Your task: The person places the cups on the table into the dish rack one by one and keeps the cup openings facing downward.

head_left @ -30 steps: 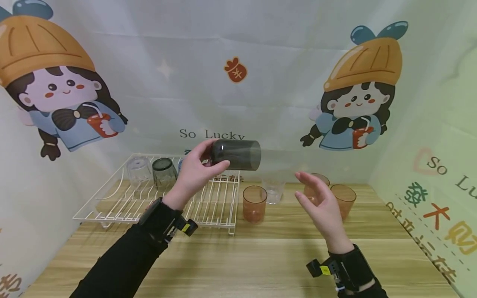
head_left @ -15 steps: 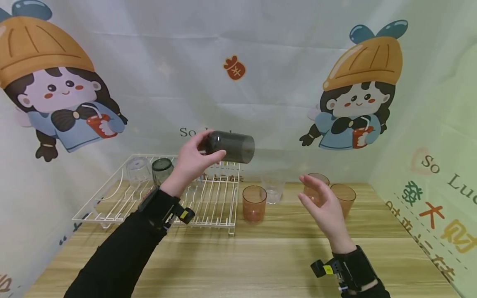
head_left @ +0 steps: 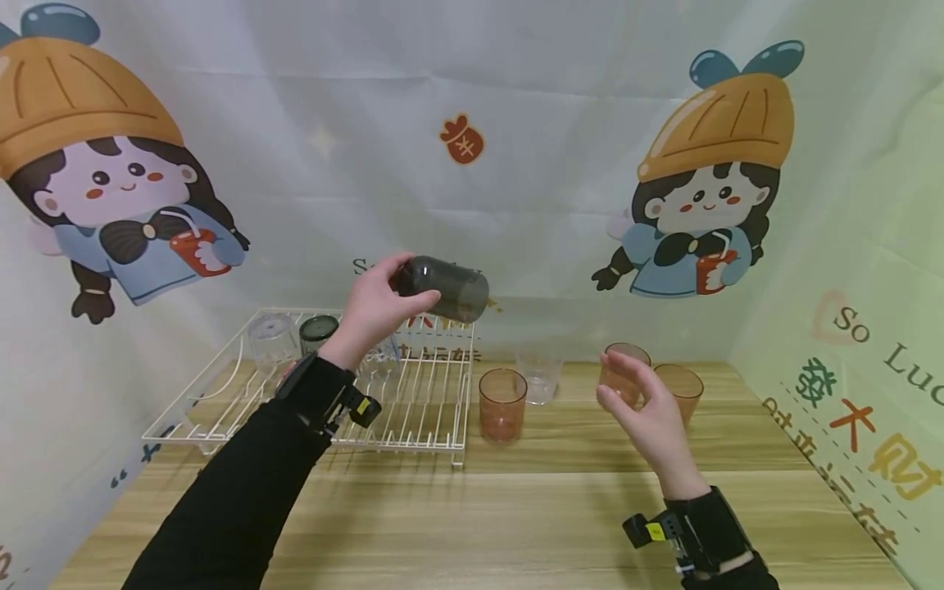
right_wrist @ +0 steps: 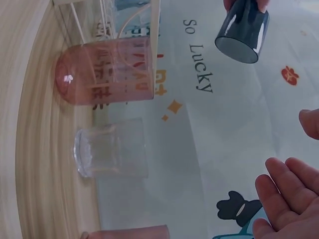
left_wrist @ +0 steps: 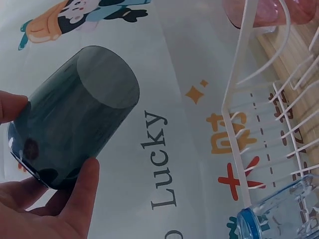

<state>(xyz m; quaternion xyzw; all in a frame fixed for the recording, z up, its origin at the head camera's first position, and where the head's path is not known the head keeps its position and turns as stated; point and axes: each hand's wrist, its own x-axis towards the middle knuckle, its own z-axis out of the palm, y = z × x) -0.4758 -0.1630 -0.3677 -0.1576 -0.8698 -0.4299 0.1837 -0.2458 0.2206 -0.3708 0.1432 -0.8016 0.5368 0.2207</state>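
My left hand (head_left: 376,307) grips a dark grey, see-through glass (head_left: 446,288) near its base, above the right part of a white wire dish rack (head_left: 413,447). The glass lies nearly sideways, its mouth tipped right and a little down. In the left wrist view, fingers and thumb (left_wrist: 85,191) pinch its base end. Held in the air with fingers apart and loosely bent, my right hand (head_left: 652,418) has nothing in it. Behind that hand stand two amber-pink glasses, one partly hidden glass (head_left: 619,369) and one further right, another glass (head_left: 682,389).
An amber-pink glass (head_left: 503,406) stands upright just right of the rack, with a clear glass (head_left: 538,378) behind it. On the rack are a clear glass (head_left: 273,340), a dark green glass (head_left: 319,329) and a blue-rimmed clear glass (left_wrist: 279,214). A printed cloth (head_left: 546,205) hangs behind.
My left hand has moved left and slightly up with the dark glass, whose mouth now tilts further down. The right hand has drifted slightly right, staying without anything in it.
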